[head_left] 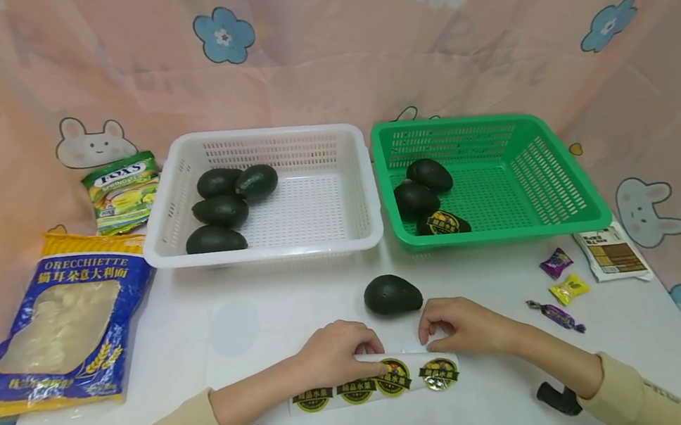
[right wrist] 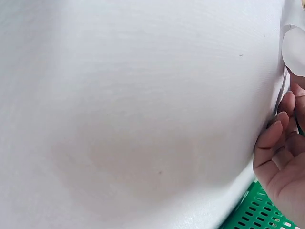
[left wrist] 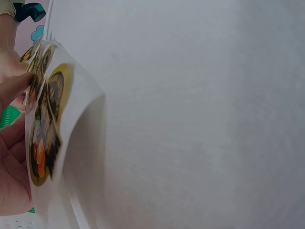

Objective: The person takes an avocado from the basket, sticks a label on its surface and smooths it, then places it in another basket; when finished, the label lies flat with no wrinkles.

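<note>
A white strip (head_left: 414, 358) with several round black-and-gold stickers lies near the front of the table. My left hand (head_left: 340, 351) pinches it, thumb over the printed face and fingers behind its upper edge. At the strip's right end, my right hand (head_left: 469, 324) pinches the upper edge of the last sticker (head_left: 439, 375) with curled fingers. That sticker's white back (right wrist: 294, 50) shows partly lifted in the right wrist view. Just beyond the hands sits a dark green avocado (head_left: 392, 295), with no sticker on the side that shows.
Behind stand a white basket (head_left: 319, 247) with several avocados and a green basket (head_left: 509, 231) with three, one bearing a sticker (head_left: 444, 222). Pasta (head_left: 61, 325) and candy (head_left: 124, 193) bags lie left. Wrapped candies (head_left: 569, 289) and a white packet (head_left: 615, 253) lie right.
</note>
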Demonstrator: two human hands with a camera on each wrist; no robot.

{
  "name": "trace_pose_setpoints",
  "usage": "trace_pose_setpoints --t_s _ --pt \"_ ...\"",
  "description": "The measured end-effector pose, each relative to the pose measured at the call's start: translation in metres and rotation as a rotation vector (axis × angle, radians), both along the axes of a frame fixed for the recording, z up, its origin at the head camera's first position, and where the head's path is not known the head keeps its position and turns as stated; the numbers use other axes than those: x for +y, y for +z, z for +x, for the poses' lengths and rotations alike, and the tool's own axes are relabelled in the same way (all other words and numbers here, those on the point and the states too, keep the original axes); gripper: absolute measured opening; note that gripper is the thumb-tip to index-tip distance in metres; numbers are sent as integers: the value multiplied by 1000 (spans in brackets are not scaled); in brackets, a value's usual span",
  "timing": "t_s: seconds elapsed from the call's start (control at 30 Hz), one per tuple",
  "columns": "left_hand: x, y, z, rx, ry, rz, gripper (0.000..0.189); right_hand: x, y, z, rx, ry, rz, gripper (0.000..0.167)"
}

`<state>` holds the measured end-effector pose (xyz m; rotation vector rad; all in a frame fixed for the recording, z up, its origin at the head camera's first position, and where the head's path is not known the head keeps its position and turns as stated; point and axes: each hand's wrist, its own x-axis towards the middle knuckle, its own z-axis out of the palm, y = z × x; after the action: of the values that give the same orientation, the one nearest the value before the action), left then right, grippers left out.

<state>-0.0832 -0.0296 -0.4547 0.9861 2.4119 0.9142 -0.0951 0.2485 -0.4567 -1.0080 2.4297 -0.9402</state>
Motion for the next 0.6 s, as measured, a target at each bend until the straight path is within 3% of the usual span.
trace_pose_setpoints --t_s 0.27,0.6 --pt "0 0 0 -3 -12 -2 16 1 1 0 23 48 20 29" --pt "1 -1 -1 -10 -33 5 16 3 -2 -1 39 96 36 22"
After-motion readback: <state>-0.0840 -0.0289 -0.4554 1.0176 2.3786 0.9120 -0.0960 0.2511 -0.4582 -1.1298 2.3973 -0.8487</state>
